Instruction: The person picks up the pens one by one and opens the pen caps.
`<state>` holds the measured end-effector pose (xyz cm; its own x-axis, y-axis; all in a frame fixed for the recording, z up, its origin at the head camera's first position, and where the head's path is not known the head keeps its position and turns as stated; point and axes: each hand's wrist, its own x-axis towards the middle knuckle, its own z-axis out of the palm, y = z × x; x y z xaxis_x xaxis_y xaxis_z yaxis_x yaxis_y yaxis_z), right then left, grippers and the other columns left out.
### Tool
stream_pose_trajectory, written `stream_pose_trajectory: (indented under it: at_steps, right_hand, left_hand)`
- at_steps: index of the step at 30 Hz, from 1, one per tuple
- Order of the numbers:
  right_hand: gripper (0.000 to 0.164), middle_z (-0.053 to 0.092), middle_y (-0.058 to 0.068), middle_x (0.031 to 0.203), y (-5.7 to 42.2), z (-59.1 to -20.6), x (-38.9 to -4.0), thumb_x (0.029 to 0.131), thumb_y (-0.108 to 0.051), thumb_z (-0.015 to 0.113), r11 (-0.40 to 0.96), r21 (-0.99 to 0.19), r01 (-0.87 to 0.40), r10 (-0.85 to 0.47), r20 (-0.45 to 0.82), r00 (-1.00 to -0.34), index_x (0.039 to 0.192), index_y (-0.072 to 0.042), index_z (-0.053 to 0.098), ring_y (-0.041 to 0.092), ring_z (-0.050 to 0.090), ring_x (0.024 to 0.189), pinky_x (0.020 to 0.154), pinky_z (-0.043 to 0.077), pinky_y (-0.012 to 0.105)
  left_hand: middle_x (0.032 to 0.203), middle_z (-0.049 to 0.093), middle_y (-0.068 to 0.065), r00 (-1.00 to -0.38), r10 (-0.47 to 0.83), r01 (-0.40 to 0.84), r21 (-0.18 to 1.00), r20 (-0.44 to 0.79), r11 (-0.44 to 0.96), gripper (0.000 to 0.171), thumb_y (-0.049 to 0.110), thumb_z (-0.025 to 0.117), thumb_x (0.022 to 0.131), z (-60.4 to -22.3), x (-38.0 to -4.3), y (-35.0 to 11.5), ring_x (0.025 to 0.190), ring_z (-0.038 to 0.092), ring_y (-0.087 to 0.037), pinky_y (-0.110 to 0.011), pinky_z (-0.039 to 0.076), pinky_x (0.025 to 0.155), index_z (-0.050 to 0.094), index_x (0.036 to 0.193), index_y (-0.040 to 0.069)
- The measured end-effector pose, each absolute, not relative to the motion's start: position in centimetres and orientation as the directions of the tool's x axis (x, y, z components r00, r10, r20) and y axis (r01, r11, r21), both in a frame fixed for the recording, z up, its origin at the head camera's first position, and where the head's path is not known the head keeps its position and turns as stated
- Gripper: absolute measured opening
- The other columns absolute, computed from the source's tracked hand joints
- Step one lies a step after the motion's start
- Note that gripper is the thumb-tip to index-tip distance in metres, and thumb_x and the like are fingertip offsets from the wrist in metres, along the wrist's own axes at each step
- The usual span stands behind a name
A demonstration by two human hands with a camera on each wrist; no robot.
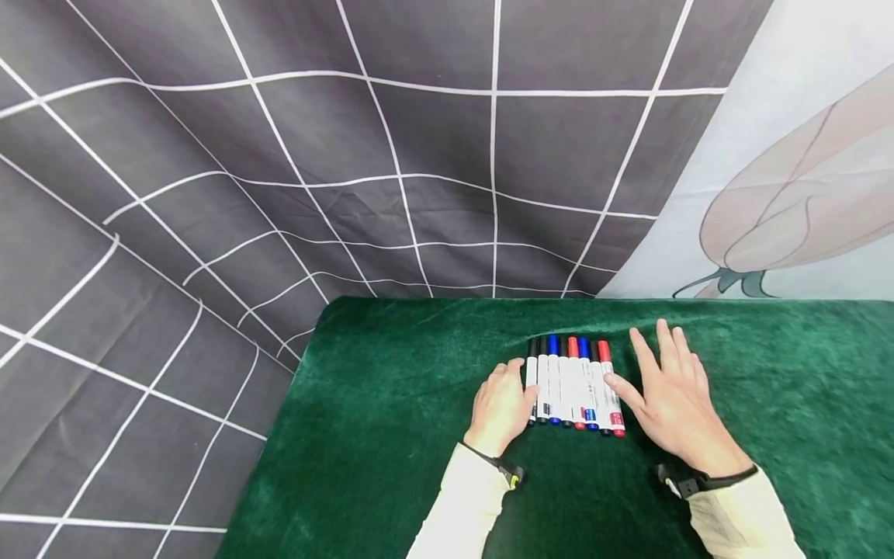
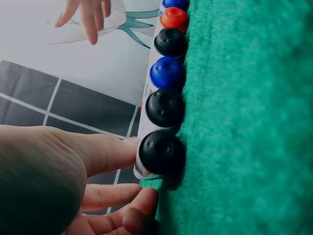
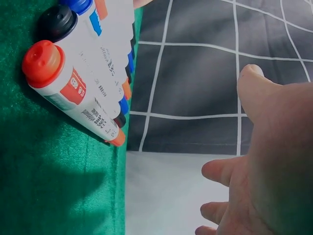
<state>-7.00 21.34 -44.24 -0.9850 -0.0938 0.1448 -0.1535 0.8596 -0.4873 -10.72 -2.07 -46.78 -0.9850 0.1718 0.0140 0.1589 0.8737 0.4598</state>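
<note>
You had the row of markers (image 1: 574,382) lying side by side on the green desk (image 1: 391,435), squared between your hands. Your left hand (image 1: 500,407) touched the row's left edge with relaxed fingers (image 2: 115,152), holding nothing. Your right hand (image 1: 672,402) lay spread at the right edge; next, I judged, came an even inward press.

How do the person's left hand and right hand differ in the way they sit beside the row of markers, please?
The left hand lies at the black-capped end of the row of markers with its fingers touching the outermost marker; the right hand lies at the red-capped end, and contact there cannot be told. The left hand's fingers are bent inward, while the right hand's are spread and straight. Both rest low over the green cloth.
</note>
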Motion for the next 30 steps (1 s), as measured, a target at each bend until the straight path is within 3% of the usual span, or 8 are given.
stream_pose_trajectory:
  at_steps: [4,7,11,15,22,30]
  right_hand:
    - [0.08,0.001,0.034,0.161,21.3,-44.1,-7.2,0.102,-0.05,0.049,0.86,-0.485,-0.16,-0.099,0.148,-0.984,0.156,0.003,0.022,0.051,-0.007,0.148,0.113,-0.002,0.068]
    - [0.08,0.003,0.035,0.161,21.3,-44.0,-7.3,0.102,-0.05,0.049,0.86,-0.482,-0.165,-0.101,0.155,-0.983,0.156,0.003,0.023,0.052,-0.006,0.148,0.113,-0.002,0.069]
    - [0.079,0.004,0.036,0.16,21.3,-44.1,-7.3,0.102,-0.05,0.049,0.861,-0.481,-0.166,-0.1,0.159,-0.982,0.156,0.003,0.023,0.053,-0.004,0.148,0.113,-0.001,0.069]
    - [0.079,0.004,0.036,0.16,21.3,-44.1,-7.2,0.103,-0.049,0.049,0.859,-0.484,-0.169,-0.105,0.157,-0.982,0.156,0.003,0.022,0.053,-0.004,0.148,0.112,0.0,0.07]
    - [0.079,0.003,0.035,0.161,21.3,-43.9,-7.2,0.103,-0.049,0.049,0.856,-0.487,-0.173,-0.105,0.164,-0.981,0.156,0.003,0.022,0.053,-0.003,0.148,0.112,0.001,0.07]
    - [0.079,0.005,0.036,0.16,21.2,-44.0,-6.9,0.103,-0.048,0.049,0.856,-0.485,-0.182,-0.111,0.17,-0.979,0.156,0.004,0.022,0.053,-0.004,0.148,0.111,0.003,0.072]
  left_hand:
    - [0.105,0.069,-0.015,-0.989,0.138,0.144,0.484,0.048,0.863,0.037,0.025,0.071,0.091,-46.9,-10.7,-1.9,0.09,0.07,-0.03,-0.04,0.055,0.08,0.067,0.12,0.002]
    - [0.091,0.069,-0.015,-0.99,0.112,0.141,0.481,0.089,0.866,0.028,0.023,0.074,0.085,-47.0,-10.8,-1.8,0.08,0.07,-0.03,-0.04,0.055,0.072,0.068,0.1,0.0]
    - [0.072,0.064,-0.01,-0.99,0.076,0.128,0.51,0.12,0.851,0.02,0.018,0.077,0.078,-47.0,-10.7,-1.8,0.064,0.065,-0.027,-0.038,0.051,0.06,0.062,0.075,0.005]
    - [0.061,0.056,-0.003,-0.989,0.062,0.124,0.547,0.131,0.828,0.026,0.016,0.077,0.076,-46.9,-10.8,-2.0,0.055,0.056,-0.022,-0.035,0.045,0.052,0.055,0.063,0.011]
    - [0.063,0.058,-0.003,-0.979,0.078,0.168,0.537,0.187,0.827,0.022,0.016,0.078,0.077,-46.3,-10.8,-2.3,0.057,0.057,-0.02,-0.031,0.044,0.052,0.061,0.064,0.009]
    - [0.074,0.065,-0.003,-0.974,0.088,0.187,0.519,0.208,0.834,0.013,0.02,0.078,0.079,-44.8,-10.1,-2.5,0.061,0.06,-0.018,-0.028,0.046,0.053,0.074,0.083,0.007]
